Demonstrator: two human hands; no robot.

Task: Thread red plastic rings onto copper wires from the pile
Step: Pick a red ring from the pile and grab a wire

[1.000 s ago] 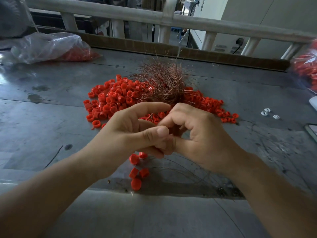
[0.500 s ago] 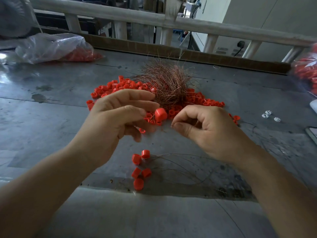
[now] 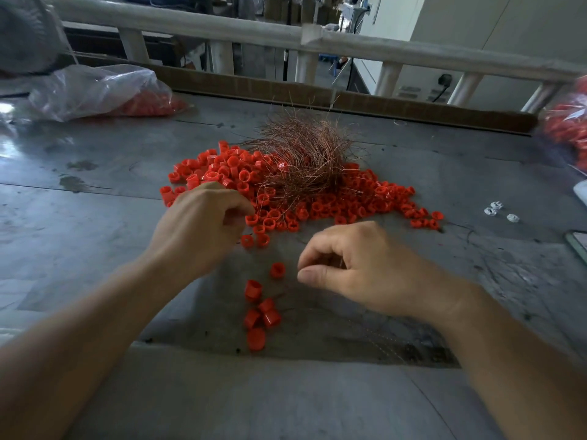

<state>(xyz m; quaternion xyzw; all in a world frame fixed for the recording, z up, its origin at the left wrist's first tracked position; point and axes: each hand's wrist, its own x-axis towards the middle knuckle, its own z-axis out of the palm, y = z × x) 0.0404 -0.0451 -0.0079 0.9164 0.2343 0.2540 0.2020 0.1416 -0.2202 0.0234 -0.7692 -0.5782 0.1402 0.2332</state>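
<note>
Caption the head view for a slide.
Left hand at the red rings pile, copper wires heaped behind, right hand curled over the grey table.

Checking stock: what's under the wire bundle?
Red rings lie under the near edge of the wire bundle; whatever is beneath its dense middle is covered.

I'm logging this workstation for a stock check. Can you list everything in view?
table: one, grey, under everything.
ring pile: many rings, red, table centre.
copper wire tangle: one, copper, on the back of the pile.
loose rings: about six, red, near the front edge.
left bag: one, clear with red parts inside, far left.
right bag: one, clear with red parts, right edge, blurred.
white pieces: three, white, right of the pile.
railing: one, pale, behind the table.
left hand: fingers curled at the pile's near left edge; grip unclear.
right hand: fingers curled right of the loose rings; whether it holds a wire is unclear.
</note>
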